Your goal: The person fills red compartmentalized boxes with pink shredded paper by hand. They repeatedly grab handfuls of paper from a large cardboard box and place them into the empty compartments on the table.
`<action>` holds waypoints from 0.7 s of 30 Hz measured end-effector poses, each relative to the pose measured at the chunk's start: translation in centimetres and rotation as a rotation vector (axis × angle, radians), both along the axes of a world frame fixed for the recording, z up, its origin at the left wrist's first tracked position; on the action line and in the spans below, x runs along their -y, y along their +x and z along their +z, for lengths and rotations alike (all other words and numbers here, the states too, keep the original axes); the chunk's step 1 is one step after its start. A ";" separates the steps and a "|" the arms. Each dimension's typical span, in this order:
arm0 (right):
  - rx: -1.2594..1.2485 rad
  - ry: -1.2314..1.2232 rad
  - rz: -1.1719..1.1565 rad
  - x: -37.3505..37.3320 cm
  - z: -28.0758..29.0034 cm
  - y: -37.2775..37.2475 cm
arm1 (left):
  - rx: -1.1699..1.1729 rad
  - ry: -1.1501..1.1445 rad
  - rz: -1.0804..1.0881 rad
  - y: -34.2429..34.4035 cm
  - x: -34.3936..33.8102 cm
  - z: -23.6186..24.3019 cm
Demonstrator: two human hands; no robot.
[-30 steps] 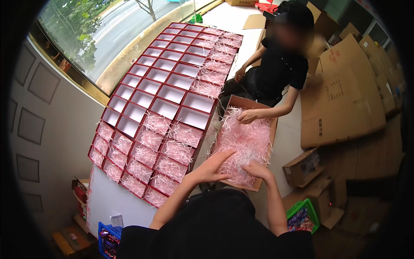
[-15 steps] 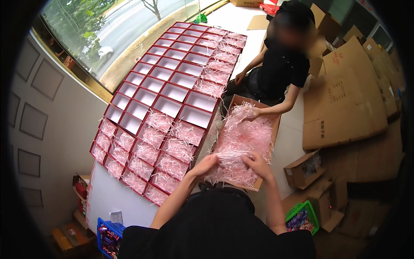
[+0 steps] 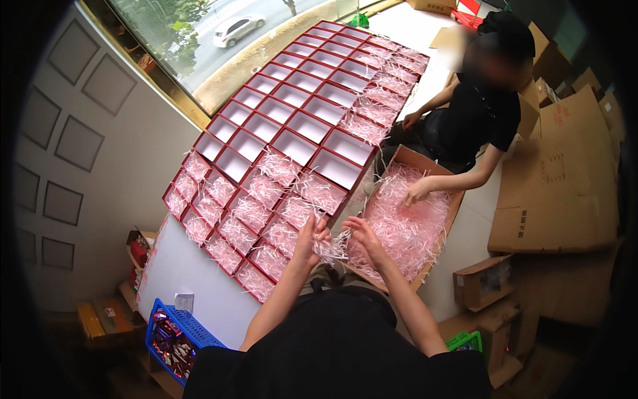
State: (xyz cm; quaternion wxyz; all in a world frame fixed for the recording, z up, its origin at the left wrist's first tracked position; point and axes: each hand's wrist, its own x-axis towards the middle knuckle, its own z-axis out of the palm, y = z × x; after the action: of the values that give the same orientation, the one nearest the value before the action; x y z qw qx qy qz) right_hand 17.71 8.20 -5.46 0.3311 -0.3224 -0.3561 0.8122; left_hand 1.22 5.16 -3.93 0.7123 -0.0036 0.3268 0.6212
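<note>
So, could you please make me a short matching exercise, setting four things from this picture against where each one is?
Things:
1. red boxes
2. white car
3. blue basket
4. open carton

Places:
A. outside the window
B. beneath a co-worker's hand
C. at the picture's lower left
D. in rows on the white table

Pairs: 1-D, 2-A, 3-C, 4-B.

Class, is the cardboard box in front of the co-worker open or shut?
Open: the cardboard box has no lid over it, and pink paper shreds lie exposed inside.
</note>
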 end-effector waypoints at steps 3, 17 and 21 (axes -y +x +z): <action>-0.188 -0.222 0.382 0.8 0.9 -2.6 | -0.269 0.023 0.119 0.6 -0.6 2.3; 0.033 -0.352 0.312 3.1 0.8 -3.1 | -1.303 -0.277 0.745 -28.5 -7.7 -3.2; 0.106 -0.480 0.081 6.0 -1.0 0.1 | -1.647 -0.328 0.856 -36.3 -13.2 -4.4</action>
State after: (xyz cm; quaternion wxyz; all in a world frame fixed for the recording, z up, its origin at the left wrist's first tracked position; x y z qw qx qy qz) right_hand 17.82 2.22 -6.51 0.1932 -0.4193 -0.1825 0.8681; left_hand -35.07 18.40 -8.38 -0.0411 0.2168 0.7818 0.5832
